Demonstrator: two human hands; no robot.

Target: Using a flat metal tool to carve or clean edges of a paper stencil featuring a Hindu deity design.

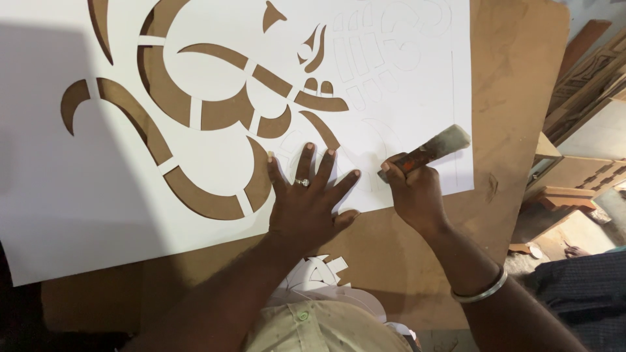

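Nearest to us, at the bottom edge, we saw the collar of a pale shirt point(319, 329) and, just above it, a small pile of white paper cut-outs point(319, 274) lying on the brown board point(515, 72) that served as the counter. A metal bangle point(481, 292) circled the right wrist.

Further out, the left hand point(306, 202) lay flat with its fingers spread wide, gripping nothing and pressing down the lower edge of the big white paper sheet point(78, 195). A ring point(302, 182) sat on one finger. Just beside it, the right hand point(414, 189) had its grip closed around a tool with a reddish handle point(424, 155), whose pale, blunt end pointed up and to the right; its working tip met the sheet near the left fingertips, though we could not make out the tip itself.

Beyond the hands, the sheet spread across most of the board. Curved shapes were cut out of it on the left and centre, showing brown board through the openings point(208, 111), while faint uncut outlines point(372, 58) marked the upper right part.

Farthest right, carved wooden pieces point(587, 78) leaned off the board's edge.
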